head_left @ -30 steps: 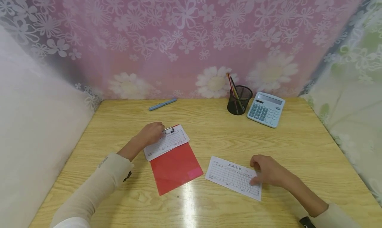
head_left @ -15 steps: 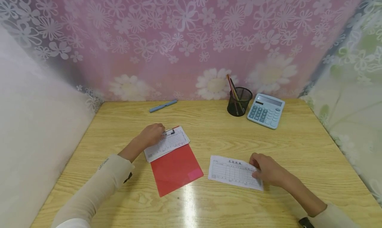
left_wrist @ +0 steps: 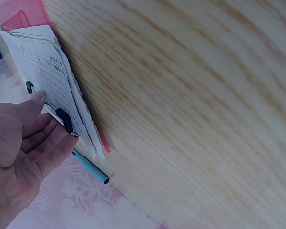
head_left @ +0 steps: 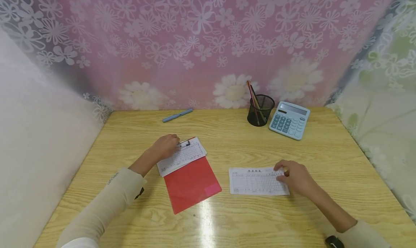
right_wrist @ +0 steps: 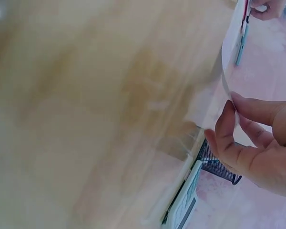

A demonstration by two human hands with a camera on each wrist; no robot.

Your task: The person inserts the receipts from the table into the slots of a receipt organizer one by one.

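A red clipboard (head_left: 192, 187) lies at a slant left of centre on the table, several printed forms (head_left: 187, 155) stacked under its clip. My left hand (head_left: 165, 147) grips it at the clip end; in the left wrist view the thumb presses on the metal clip (left_wrist: 63, 119) and the fingers lie beneath. To the right of the board, a single printed form (head_left: 253, 182) is lined up nearly level with the table's front. Its right edge is pinched between thumb and fingertips of my right hand (head_left: 296, 177). Seen from the right wrist, that sheet (right_wrist: 226, 62) appears thin and edge-on.
Along the back of the wooden table (head_left: 136, 127) are a blue pen (head_left: 177, 115), a black mesh pen cup (head_left: 261, 111) holding several pencils, and a light blue calculator (head_left: 290, 120). Flowered curtains (head_left: 195, 49) stand behind and at the sides.
My right hand has turned the single form from a downward slant to nearly level, its right end moving away from me. The left hand and clipboard have stayed in place.
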